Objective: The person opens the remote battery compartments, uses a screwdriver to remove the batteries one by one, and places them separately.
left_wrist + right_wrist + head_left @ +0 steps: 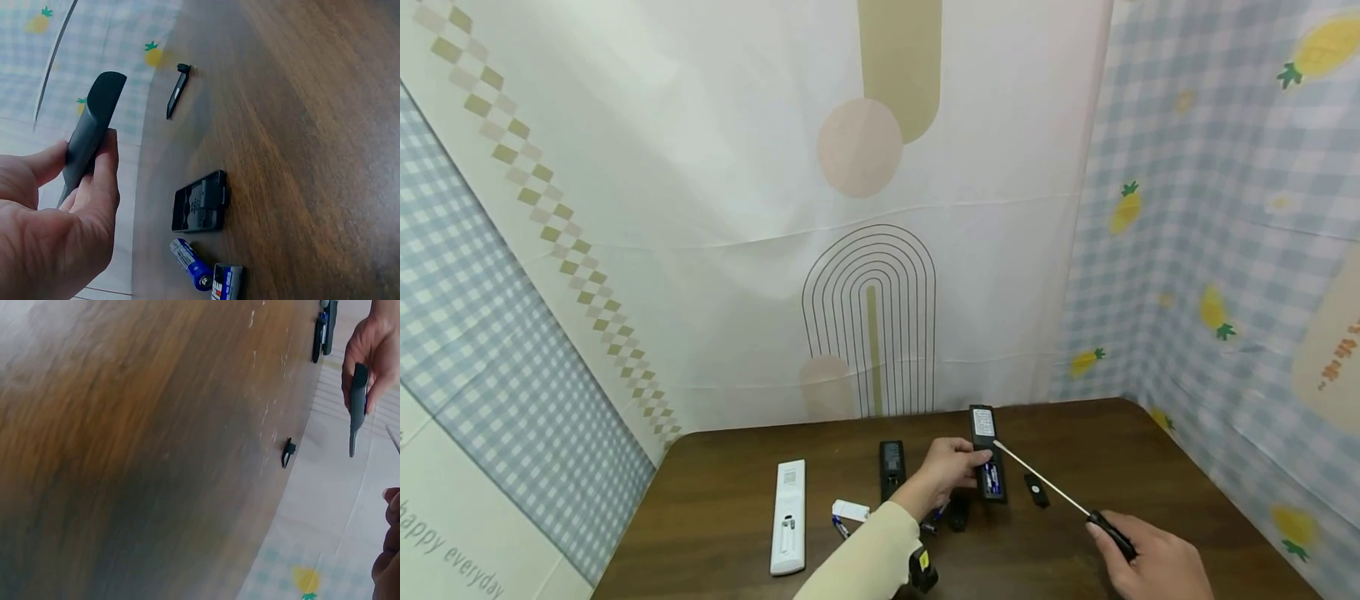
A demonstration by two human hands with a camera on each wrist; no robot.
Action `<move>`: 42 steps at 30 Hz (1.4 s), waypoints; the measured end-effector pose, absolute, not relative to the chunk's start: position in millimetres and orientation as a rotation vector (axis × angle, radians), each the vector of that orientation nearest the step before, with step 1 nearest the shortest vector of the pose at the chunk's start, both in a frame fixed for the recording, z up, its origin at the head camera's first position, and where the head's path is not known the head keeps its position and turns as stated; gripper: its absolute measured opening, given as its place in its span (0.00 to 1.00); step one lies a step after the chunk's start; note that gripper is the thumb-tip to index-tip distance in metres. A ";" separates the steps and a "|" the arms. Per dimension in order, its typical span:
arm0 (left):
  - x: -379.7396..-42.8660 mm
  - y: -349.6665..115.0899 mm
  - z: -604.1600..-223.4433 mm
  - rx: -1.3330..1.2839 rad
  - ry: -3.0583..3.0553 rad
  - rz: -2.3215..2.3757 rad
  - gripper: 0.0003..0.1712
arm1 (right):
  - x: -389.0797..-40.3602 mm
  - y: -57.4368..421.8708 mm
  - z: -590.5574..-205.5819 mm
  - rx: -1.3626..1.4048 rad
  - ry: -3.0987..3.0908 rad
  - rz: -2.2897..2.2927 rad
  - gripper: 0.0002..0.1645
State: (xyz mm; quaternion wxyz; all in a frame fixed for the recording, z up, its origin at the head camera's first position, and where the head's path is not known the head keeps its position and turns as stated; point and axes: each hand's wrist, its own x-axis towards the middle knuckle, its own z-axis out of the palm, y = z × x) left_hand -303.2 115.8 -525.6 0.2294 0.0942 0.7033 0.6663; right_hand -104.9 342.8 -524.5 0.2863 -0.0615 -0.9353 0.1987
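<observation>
My left hand (951,464) holds a black remote control (984,424) above the table, pinched between thumb and fingers. Its back faces the head camera, showing a white label and blue batteries (992,478) in the uncovered compartment. In the right wrist view the remote (358,400) appears edge-on. My right hand (1157,557) grips the black handle of a screwdriver (1108,533). The long thin shaft points up and left, its tip overlapping the remote's edge in the head view. Below the left hand, a black battery cover (200,203) lies near two loose blue batteries (192,264).
Another small black cover (1036,490) lies right of the held remote. A white remote (787,517) with an uncovered compartment, a white cover (851,510) and a second black remote (891,467) lie to the left on the brown table (715,500). Printed cloth (737,317) hangs behind.
</observation>
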 end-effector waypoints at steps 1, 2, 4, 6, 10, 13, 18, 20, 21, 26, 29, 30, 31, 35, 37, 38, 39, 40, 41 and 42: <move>-303.2 116.5 -525.2 0.261 1.923 1.851 0.12 | -105.2 340.6 -524.1 -0.150 -2.496 0.528 0.07; -303.3 117.1 -525.1 0.263 1.916 1.864 0.11 | -105.2 338.8 -523.6 -0.142 -2.497 0.526 0.06; -303.7 118.2 -525.0 0.266 1.909 1.883 0.10 | -104.8 336.8 -522.7 -0.134 -2.502 0.518 0.06; -304.4 118.9 -525.3 0.264 1.890 1.902 0.09 | -104.0 336.3 -521.8 -0.132 -2.515 0.508 0.06; -304.4 119.2 -524.8 0.269 1.876 1.915 0.09 | -102.6 338.0 -519.9 -0.110 -2.542 0.461 0.07; -304.5 119.1 -523.7 0.280 1.881 1.913 0.09 | -101.8 339.9 -517.5 -0.085 -2.560 0.415 0.09; -307.1 119.0 -521.2 0.276 1.895 1.924 0.10 | -101.8 340.0 -510.2 -0.082 -2.607 0.356 0.11; -307.6 118.8 -520.4 0.269 1.914 1.933 0.11 | -102.0 338.6 -506.7 -0.082 -2.628 0.338 0.11; -307.6 118.7 -520.1 0.267 1.927 1.938 0.11 | -101.9 337.6 -505.2 -0.079 -2.633 0.323 0.11; -306.9 119.7 -519.4 0.259 1.966 1.952 0.13 | -101.4 333.5 -500.0 0.056 -2.557 0.196 0.08; -305.8 122.1 -519.0 0.258 1.981 1.942 0.13 | -102.6 333.2 -497.1 0.195 -2.458 0.081 0.11; -305.3 123.1 -518.9 0.256 1.986 1.937 0.13 | -103.4 333.6 -495.7 0.248 -2.428 0.051 0.14; -304.7 124.0 -518.5 0.256 1.990 1.932 0.12 | -104.2 333.7 -494.0 0.290 -2.408 0.021 0.20; -303.6 128.8 -519.8 0.251 2.020 1.909 0.11 | -110.0 330.6 -488.1 0.437 -2.324 -0.086 0.42; -303.3 131.5 -520.6 0.248 2.051 1.892 0.11 | -113.2 326.5 -486.6 0.474 -2.291 -0.136 0.43; -303.5 132.6 -521.2 0.245 2.061 1.887 0.10 | -114.5 324.4 -486.3 0.482 -2.284 -0.155 0.43; -303.8 133.5 -521.7 0.240 2.075 1.880 0.10 | -115.7 322.6 -486.2 0.482 -2.289 -0.170 0.43; -304.3 134.4 -522.3 0.231 2.089 1.873 0.10 | -116.2 321.5 -485.9 0.474 -2.312 -0.171 0.44; -305.2 135.5 -523.8 0.220 2.100 1.872 0.10 | -116.5 320.5 -485.3 0.462 -2.343 -0.167 0.44; -306.7 136.4 -526.0 0.209 2.102 1.875 0.10 | -116.5 320.3 -484.5 0.448 -2.382 -0.159 0.41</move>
